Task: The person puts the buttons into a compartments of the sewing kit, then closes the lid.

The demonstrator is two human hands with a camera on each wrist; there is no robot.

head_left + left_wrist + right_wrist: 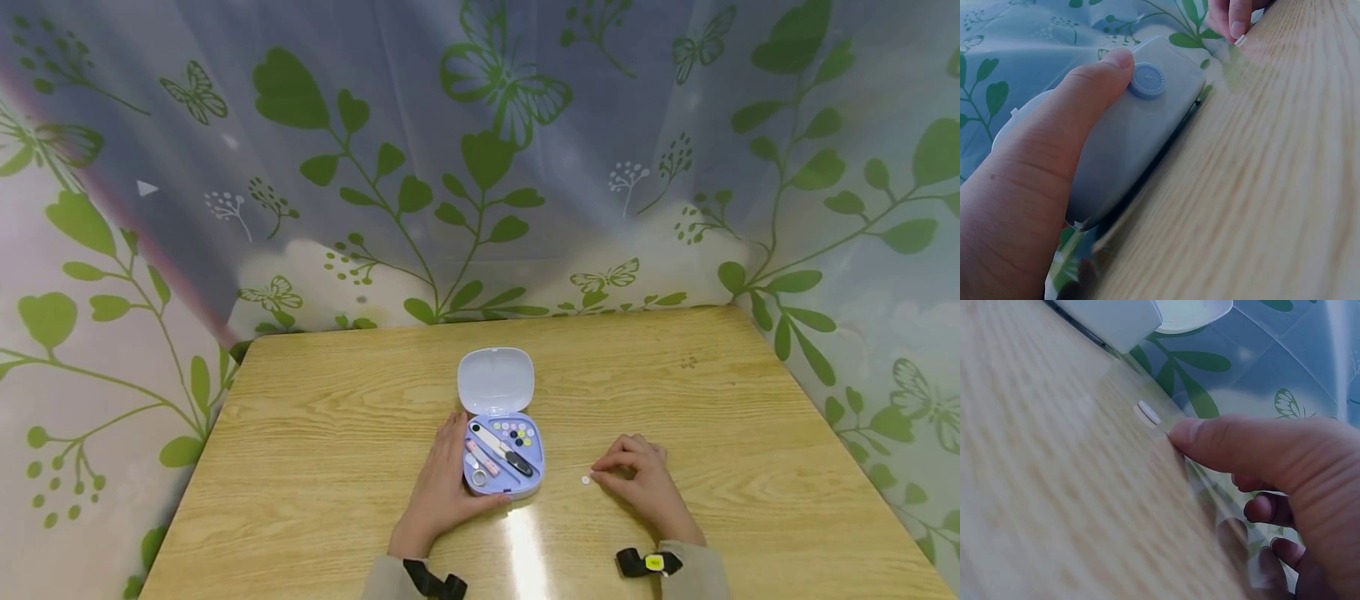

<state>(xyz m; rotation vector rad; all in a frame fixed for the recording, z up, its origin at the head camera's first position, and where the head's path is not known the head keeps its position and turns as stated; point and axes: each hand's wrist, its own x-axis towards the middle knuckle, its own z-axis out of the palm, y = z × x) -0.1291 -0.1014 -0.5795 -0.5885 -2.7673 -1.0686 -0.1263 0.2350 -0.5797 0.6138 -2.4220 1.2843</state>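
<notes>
An open sewing kit box (pixel 540 479), pale blue with its lid (pixel 495 379) tipped back, stands on the table. My left hand (pixel 441 492) grips it, fingers along the left side and thumb across the front. In the left wrist view the thumb tip touches a round blue knob (pixel 1149 80). Inside lie a black-handled tool (pixel 519 462), a pink and white piece (pixel 482 458), a metal ring (pixel 479 477) and several small buttons (pixel 519 433). A white button (pixel 1149 412) lies on the table, just off the thumb tip of my right hand (pixel 645 483), whose other fingers curl loosely.
The wooden table (pixel 322 467) carries the box near its middle, with a bright light reflection in front of it. A cloth (pixel 480 208) printed with green leaves and butterflies hangs behind the table and at both sides. Black straps (pixel 641 562) circle both wrists.
</notes>
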